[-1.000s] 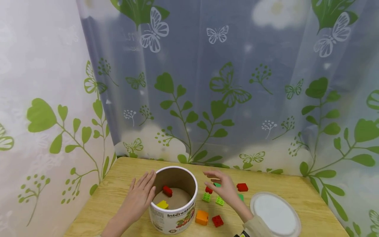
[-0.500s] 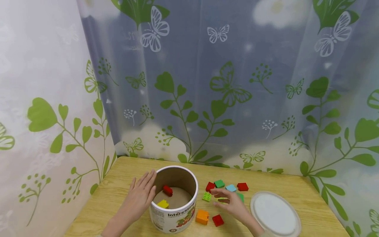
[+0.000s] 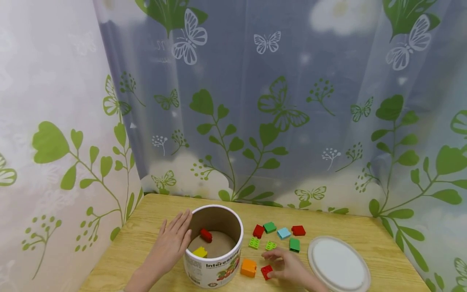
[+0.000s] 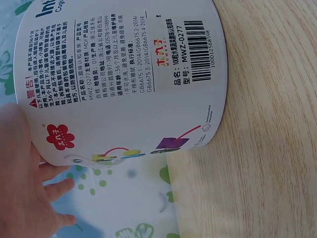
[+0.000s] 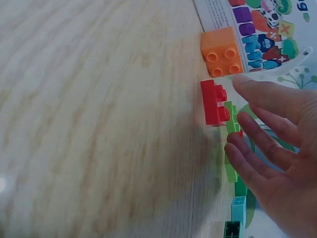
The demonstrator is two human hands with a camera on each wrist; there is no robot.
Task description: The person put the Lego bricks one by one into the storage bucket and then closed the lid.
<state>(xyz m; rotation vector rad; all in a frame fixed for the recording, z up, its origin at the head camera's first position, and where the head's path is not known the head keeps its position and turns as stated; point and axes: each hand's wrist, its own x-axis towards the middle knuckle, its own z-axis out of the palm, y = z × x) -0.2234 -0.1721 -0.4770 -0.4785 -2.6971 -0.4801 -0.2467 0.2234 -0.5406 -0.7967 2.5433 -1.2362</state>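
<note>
A white cylindrical tub (image 3: 213, 267) with a printed label stands upright on the table, a red brick (image 3: 206, 235) and a yellow brick (image 3: 200, 252) inside. Against its left rim rests my left hand (image 3: 169, 245), fingers straight. The left wrist view shows this hand (image 4: 22, 183) at the tub's rim. To the right of the tub, my right hand (image 3: 286, 265) hovers around a red studded brick (image 3: 266, 272), fingers loosely bent and nothing held. In the right wrist view the thumb and fingers are spread apart beside that red brick (image 5: 214, 103).
An orange brick (image 3: 249, 268) sits between tub and red brick. Behind lie two lime bricks (image 3: 254, 243), two green bricks (image 3: 294, 245), a light blue brick (image 3: 283, 233) and two more red bricks (image 3: 298, 230). A round white lid (image 3: 339, 263) lies at right. A patterned curtain (image 3: 233, 121) hangs behind.
My right hand has come down toward the front from above the back bricks to the red brick, uncovering the green, light blue and lime ones. The left hand has stayed at the rim.
</note>
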